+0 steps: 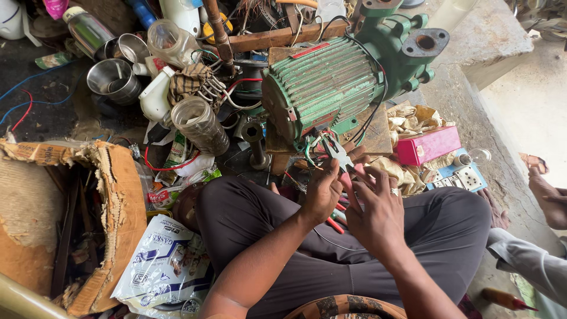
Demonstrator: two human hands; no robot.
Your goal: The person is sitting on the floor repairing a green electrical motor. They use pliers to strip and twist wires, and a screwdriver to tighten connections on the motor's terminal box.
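I sit cross-legged in dark trousers before a green finned electric motor (pixel 331 85) resting on a wooden block (pixel 372 133). My left hand (pixel 322 192) grips metal pliers (pixel 336 150) whose jaws reach the coloured wires (pixel 312 147) hanging from the motor's front. My right hand (pixel 378 207), with a ring on one finger, sits beside it, fingers bent around the pliers' handle area and a thin wire. Red-handled tools (pixel 336 223) lie on my lap under both hands.
A torn cardboard box (pixel 112 195) stands at left, with a white printed bag (pixel 165 266) beside my knee. Steel cups (pixel 115 80), a glass jar (pixel 201 124) and bottles crowd the back. A pink box (pixel 428 145) and a switch socket plate (pixel 463 177) lie right. Another person's foot (pixel 549 201) is at far right.
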